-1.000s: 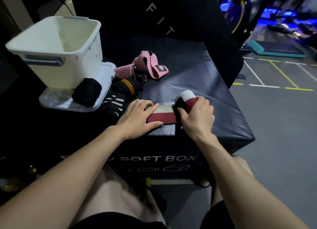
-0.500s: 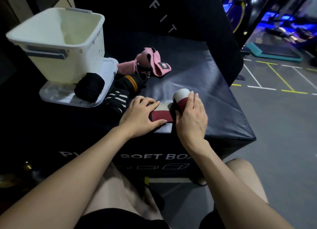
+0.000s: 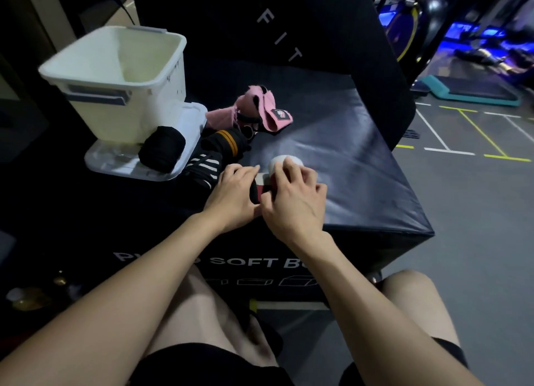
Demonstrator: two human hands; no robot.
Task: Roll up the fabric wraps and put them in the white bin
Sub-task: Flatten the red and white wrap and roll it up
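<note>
Two bare hands work a red-and-white fabric wrap [image 3: 264, 183] on the dark padded surface [image 3: 361, 166] of a plyo soft box in a dim gym. The right hand [image 3: 294, 203] lies over the wrap's rolled end, fingers [image 3: 309, 177] curled round the white roll, whose top just shows beyond the knuckles. The left hand [image 3: 234, 196] sits just beside it on the side toward the white bin [image 3: 121, 79], its fingers bent down onto the wrap's short flat tail — whether they pinch the cloth or only press it is hidden by the hand itself.

The white bin stands at the far left corner of the surface, on a pale lid [image 3: 187, 119]; no wrap can be seen inside it from this angle. Against the bin's near side, on that lid, rests a rolled black wrap [image 3: 161, 148]. Between the bin and the hands lie a black wrap with orange stripes [image 3: 228, 143] and a black one with white stripes [image 3: 202, 166] — both loose. To the right of the bin lies a crumpled pink wrap [image 3: 265, 111].
</note>
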